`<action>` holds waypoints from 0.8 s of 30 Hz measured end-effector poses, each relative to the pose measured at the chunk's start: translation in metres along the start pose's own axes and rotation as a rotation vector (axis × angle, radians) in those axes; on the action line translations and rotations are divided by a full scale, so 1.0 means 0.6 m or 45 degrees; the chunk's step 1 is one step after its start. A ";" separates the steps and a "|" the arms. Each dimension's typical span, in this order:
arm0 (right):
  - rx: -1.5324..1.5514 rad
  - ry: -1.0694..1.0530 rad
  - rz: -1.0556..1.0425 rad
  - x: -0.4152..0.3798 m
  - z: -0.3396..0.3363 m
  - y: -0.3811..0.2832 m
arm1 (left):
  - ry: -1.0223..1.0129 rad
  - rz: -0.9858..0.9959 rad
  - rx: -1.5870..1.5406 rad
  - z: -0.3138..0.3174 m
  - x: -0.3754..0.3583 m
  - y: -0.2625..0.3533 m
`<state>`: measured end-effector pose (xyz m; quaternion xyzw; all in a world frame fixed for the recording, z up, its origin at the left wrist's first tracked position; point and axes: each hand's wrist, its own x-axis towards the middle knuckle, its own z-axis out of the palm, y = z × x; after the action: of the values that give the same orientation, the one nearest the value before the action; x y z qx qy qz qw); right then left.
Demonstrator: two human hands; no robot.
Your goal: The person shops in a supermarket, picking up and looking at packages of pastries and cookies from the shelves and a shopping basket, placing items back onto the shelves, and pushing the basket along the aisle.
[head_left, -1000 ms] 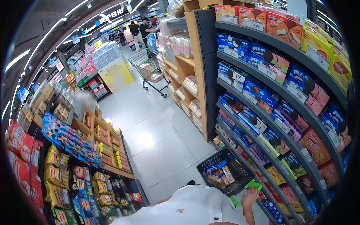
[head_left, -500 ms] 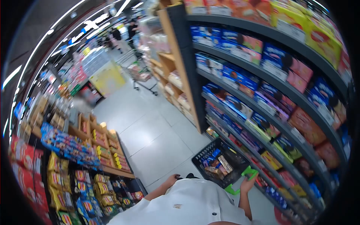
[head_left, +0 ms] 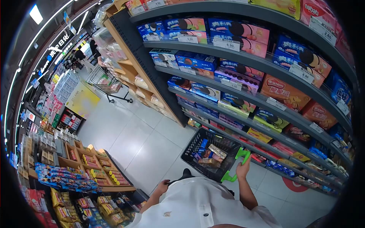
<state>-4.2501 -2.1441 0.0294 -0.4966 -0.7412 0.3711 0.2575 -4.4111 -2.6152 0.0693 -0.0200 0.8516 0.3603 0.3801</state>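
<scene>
My right hand (head_left: 242,170) is wrapped round the green handle (head_left: 229,177) of a black shopping basket (head_left: 229,160). The basket hangs in front of me, to the right, beside the snack shelves. Inside it lie a blue packet (head_left: 202,147), a light-coloured pack (head_left: 218,151) and a brownish pack (head_left: 208,161). My left hand (head_left: 162,187) is low by my waist with its fingers curled. A small dark shape shows at its fingertips, too small to name.
Shelves of boxed biscuits (head_left: 243,34) rise on my right, with price tags along the edges. A wooden rack (head_left: 100,161) and hanging snack bags (head_left: 62,203) stand on the left. Ahead are a tiled floor (head_left: 131,142), a shopping cart (head_left: 108,85) and people (head_left: 80,56) farther off.
My view has turned right toward the biscuit shelves, and the picture is sharper. The cart and left rack now sit farther left. My right hand still holds the basket.
</scene>
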 end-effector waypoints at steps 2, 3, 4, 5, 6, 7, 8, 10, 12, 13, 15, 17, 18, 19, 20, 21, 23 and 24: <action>0.022 -0.006 -0.016 0.003 -0.009 0.015 | 0.002 -0.023 -0.039 -0.002 -0.005 0.002; 0.011 -0.033 -0.007 0.006 -0.015 0.021 | 0.009 -0.042 -0.081 -0.002 -0.008 0.000; 0.001 -0.058 0.002 0.009 -0.021 0.025 | 0.003 -0.043 -0.080 -0.002 -0.011 0.000; 0.000 -0.052 0.001 0.012 -0.028 0.029 | 0.001 -0.046 -0.057 -0.003 -0.012 0.001; -0.003 -0.081 0.038 0.014 -0.037 0.030 | 0.002 -0.044 -0.035 -0.004 -0.007 0.002; -0.005 -0.111 0.074 0.017 -0.044 0.029 | 0.003 -0.036 -0.037 -0.004 -0.003 0.002; -0.003 -0.106 0.068 0.021 -0.050 0.029 | 0.040 -0.004 -0.022 -0.003 -0.003 0.000; -0.020 -0.128 0.096 0.025 -0.061 0.035 | 0.076 0.030 -0.012 0.000 0.002 -0.007; -0.012 -0.105 0.044 0.030 -0.065 0.048 | 0.153 0.009 -0.004 0.001 0.013 -0.009; -0.005 -0.085 -0.002 0.031 -0.067 0.053 | 0.149 0.011 -0.005 0.002 0.021 -0.009; -0.002 -0.103 0.025 0.035 -0.074 0.055 | 0.216 0.025 -0.085 0.007 0.028 -0.006; 0.000 -0.115 0.059 0.036 -0.084 0.050 | 0.203 0.033 -0.150 0.011 0.033 0.003; 0.023 -0.139 0.082 0.038 -0.085 0.050 | 0.204 0.042 -0.220 0.012 0.036 0.016; 0.047 -0.164 0.104 0.040 -0.084 0.050 | 0.197 0.042 -0.218 0.013 0.040 0.032; 0.044 -0.162 0.108 0.041 -0.083 0.051 | 0.199 0.073 -0.307 0.014 0.046 0.050; 0.051 -0.149 0.091 0.041 -0.082 0.051 | 0.201 0.103 -0.396 0.013 0.046 0.084; 0.050 -0.133 0.090 0.041 -0.078 0.052 | 0.088 0.190 -0.779 0.006 0.020 0.217; 0.038 -0.126 0.053 0.044 -0.078 0.051 | 0.020 0.304 -0.812 0.000 -0.007 0.302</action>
<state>-4.2084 -2.0990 0.0327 -0.4890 -0.7370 0.4115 0.2201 -4.4640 -2.4821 0.1807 -0.0407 0.6954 0.6503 0.3032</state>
